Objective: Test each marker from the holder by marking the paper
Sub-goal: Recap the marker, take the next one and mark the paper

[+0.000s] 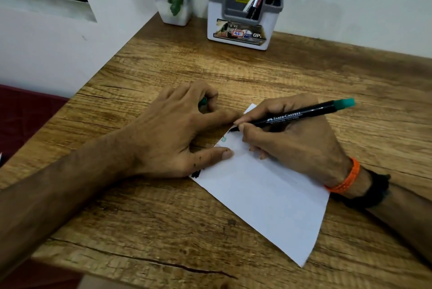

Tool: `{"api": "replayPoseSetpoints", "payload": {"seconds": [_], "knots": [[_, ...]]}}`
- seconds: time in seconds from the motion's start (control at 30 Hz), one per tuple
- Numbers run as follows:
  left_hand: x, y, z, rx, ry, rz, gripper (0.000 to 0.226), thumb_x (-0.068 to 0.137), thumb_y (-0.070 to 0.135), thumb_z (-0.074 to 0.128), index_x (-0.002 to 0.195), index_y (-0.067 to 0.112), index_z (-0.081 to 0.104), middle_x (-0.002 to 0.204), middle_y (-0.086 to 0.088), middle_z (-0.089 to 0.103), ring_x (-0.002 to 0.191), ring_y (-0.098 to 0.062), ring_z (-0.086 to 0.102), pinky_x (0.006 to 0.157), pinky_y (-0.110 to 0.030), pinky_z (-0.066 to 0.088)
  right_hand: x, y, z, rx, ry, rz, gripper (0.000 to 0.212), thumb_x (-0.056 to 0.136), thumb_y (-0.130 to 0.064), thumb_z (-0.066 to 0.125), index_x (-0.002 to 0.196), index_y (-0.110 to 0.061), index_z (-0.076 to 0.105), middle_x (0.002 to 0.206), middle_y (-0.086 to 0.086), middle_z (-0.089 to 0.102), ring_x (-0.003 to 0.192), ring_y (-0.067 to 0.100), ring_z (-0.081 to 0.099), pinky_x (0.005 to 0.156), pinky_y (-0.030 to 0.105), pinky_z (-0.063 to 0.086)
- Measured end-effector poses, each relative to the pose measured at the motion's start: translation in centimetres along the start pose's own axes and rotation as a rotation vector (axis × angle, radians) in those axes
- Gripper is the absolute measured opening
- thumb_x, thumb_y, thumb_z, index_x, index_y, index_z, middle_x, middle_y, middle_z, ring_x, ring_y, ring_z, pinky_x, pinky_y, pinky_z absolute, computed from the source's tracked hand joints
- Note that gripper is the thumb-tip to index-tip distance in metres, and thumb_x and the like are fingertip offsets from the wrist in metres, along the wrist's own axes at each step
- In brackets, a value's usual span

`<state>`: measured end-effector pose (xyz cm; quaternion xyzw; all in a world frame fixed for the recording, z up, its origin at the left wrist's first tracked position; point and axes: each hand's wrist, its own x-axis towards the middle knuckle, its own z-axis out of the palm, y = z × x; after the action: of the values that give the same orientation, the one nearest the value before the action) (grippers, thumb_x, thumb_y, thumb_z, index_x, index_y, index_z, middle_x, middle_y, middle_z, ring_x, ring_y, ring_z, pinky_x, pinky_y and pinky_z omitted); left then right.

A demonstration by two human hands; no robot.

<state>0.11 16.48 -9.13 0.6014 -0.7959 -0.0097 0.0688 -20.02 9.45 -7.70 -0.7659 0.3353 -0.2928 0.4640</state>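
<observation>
- I'm seeing a dark red surface (25, 113) lying past the desk's left edge, low in the head view.
- My left hand (173, 132) is resting palm down on the desk (233, 69), its thumb tip and forefinger tip pressing on the left edge of the paper (264, 193).
- That hand's other fingers are curling around a green cap (203, 102); only a sliver of it is showing, so I'm reading that as a loose hold on the cap, not a flat spread.
- A black scribble (196, 173) is peeking out on the paper's near-left corner, just under the left hand's heel.
- A faint green mark (224, 139) is sitting on the paper between the two hands.
- The paper is lying flat and turned at an angle, its far corner hiding behind the right hand.
- A white pot of flowers (174, 6) is standing at the back of the desk against the wall.
- Just right of it, the holder (240, 22) is standing upright, still carrying several pens: red and blue ones in the left slot, blue, black and green ones in the right.
- My right hand (292, 139) is pinching a black marker (289, 117) between thumb and fingers, close to the tip.
- The tip is touching the paper beside a short dark stroke; the green tail end is pointing up and to the right.
- An orange band (346, 179) and a black strap (376, 191) are wrapping the right wrist.
</observation>
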Motion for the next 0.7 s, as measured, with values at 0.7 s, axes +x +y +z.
{"api": "replayPoseSetpoints", "payload": {"seconds": [0.7], "knots": [[0.01, 0.12, -0.03, 0.01, -0.028, -0.015, 0.066, 0.084, 0.076, 0.019, 0.145, 0.054, 0.014, 0.123, 0.004, 0.027, 0.118, -0.018, 0.03, 0.099, -0.041, 0.027, -0.13, -0.14, -0.08, 0.001, 0.028, -0.004, 0.007, 0.078, 0.004, 0.075, 0.075, -0.002, 0.076, 0.053, 0.001, 0.069, 0.039, 0.005, 0.06, 0.04, 0.015, 0.045]]}}
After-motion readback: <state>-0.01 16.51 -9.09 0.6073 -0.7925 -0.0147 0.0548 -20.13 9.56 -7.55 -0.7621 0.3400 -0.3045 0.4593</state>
